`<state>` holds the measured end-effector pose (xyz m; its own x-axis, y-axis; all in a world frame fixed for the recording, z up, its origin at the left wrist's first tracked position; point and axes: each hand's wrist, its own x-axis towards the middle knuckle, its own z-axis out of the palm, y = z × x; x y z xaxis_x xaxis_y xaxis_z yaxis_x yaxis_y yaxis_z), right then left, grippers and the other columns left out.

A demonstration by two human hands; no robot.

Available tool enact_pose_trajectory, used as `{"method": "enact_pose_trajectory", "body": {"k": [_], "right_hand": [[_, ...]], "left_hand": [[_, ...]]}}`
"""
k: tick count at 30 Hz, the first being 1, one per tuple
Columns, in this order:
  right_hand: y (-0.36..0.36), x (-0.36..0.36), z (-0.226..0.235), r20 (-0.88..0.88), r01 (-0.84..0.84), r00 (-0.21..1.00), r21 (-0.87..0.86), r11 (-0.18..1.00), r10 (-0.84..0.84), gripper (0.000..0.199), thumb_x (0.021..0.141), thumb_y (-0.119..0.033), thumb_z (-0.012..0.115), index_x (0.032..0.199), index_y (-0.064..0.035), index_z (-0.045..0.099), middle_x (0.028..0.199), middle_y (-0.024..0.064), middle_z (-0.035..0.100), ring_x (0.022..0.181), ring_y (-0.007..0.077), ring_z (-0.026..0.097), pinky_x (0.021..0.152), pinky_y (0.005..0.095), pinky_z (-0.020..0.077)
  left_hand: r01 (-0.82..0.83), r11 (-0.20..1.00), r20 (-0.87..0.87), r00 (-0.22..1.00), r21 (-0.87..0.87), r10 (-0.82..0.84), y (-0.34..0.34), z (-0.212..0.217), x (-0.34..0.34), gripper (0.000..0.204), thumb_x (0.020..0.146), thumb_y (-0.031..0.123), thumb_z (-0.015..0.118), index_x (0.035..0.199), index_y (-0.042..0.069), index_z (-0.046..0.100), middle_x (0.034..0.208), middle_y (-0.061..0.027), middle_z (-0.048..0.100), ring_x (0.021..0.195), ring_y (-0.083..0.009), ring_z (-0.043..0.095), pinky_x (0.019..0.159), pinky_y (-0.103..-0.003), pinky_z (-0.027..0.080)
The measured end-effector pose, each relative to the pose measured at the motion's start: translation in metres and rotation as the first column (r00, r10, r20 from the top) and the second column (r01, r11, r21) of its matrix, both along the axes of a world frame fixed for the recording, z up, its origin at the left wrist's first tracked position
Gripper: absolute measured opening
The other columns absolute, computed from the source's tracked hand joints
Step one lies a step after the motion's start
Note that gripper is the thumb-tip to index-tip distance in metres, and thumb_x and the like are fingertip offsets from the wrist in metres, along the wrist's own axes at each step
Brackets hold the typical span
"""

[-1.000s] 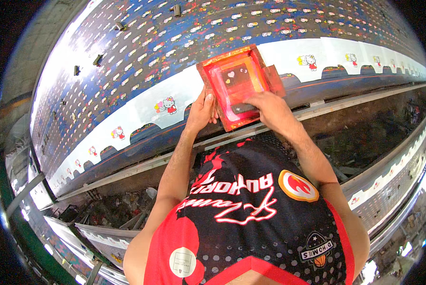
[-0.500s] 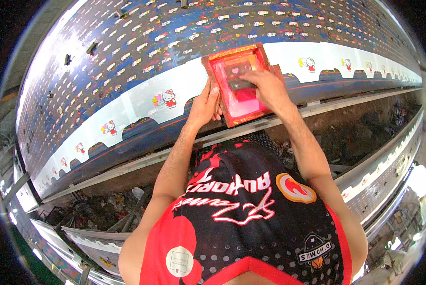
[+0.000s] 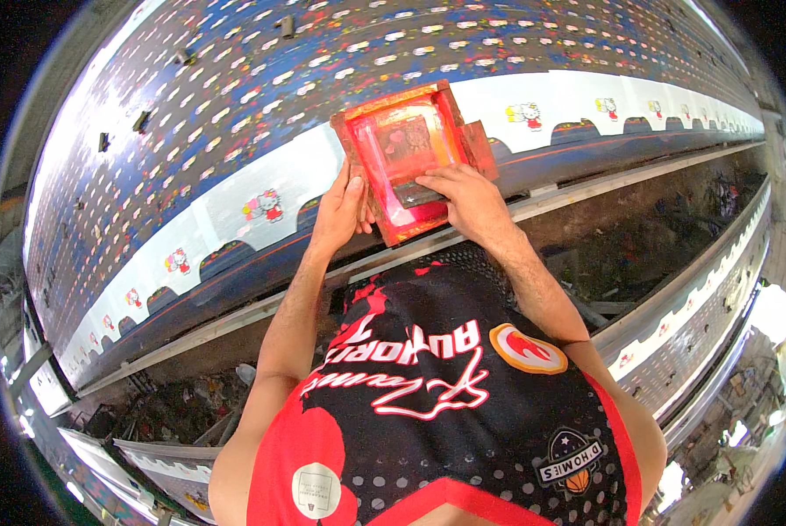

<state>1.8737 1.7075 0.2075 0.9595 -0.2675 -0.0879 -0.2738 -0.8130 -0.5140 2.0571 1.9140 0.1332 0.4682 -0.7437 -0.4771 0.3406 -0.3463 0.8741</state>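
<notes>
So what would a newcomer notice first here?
Probably the bright red frame at upper centre, with the left hand at its left side and the right hand on a dark flat tool inside. Then the white scalloped pieces with cartoon cats, curving along the near edge of the speckled table.

The black-and-red jersey (image 3: 472, 436) bears white lettering (image 3: 423, 344), a lettered basketball badge (image 3: 572, 459) and a pale round label (image 3: 317, 491).

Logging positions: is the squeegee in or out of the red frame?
In: right hand holds the squeegee inside the frame, within its walls.
</notes>
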Motion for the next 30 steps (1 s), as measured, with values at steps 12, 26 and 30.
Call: {"method": "enact_pose_trajectory", "body": {"k": [12, 26, 30], "right_hand": [[-0.187, -0.099, 0.015, 0.024, 0.065, 0.998, -0.070, 0.995, -0.064, 0.057, 0.084, 0.012, 0.064, 0.135, -0.0103, 0.078, 0.134, 0.0106, 0.078, 0.128, 0.0327, 0.069, 0.114, 0.0446, 0.0557], [-0.228, -0.120, -0.006, 0.075, -0.008, 0.997, -0.041, 0.999, 0.011, 0.051, 0.084, 0.003, 0.069, 0.132, -0.0090, 0.079, 0.131, 0.0093, 0.078, 0.124, 0.0314, 0.070, 0.111, 0.0436, 0.0573], [-0.233, -0.116, 0.006, 0.102, -0.020, 0.994, -0.038, 0.999, 0.024, 0.049, 0.085, 0.003, 0.067, 0.131, -0.0084, 0.079, 0.130, 0.0095, 0.078, 0.124, 0.0317, 0.070, 0.111, 0.0439, 0.0569]], "left_hand": [[0.018, 0.995, -0.075, 0.997, -0.095, -0.025, -0.198, -0.004, -0.101, 0.074, 0.123, 0.038, 0.044, 0.181, 0.009, 0.008, 0.078, -0.0089, 0.068, 0.060, -0.0170, 0.069, 0.050, -0.029, 0.054], [0.012, 1.000, -0.027, 1.000, 0.013, -0.012, -0.225, -0.014, -0.118, 0.070, 0.123, 0.041, 0.041, 0.180, 0.009, 0.016, 0.071, -0.0090, 0.067, 0.054, -0.0160, 0.067, 0.047, -0.028, 0.052], [0.065, 0.993, 0.002, 0.998, 0.098, -0.065, -0.227, -0.009, -0.114, 0.069, 0.123, 0.041, 0.041, 0.181, 0.012, 0.017, 0.071, -0.0076, 0.067, 0.053, -0.0153, 0.066, 0.048, -0.029, 0.052]]}}
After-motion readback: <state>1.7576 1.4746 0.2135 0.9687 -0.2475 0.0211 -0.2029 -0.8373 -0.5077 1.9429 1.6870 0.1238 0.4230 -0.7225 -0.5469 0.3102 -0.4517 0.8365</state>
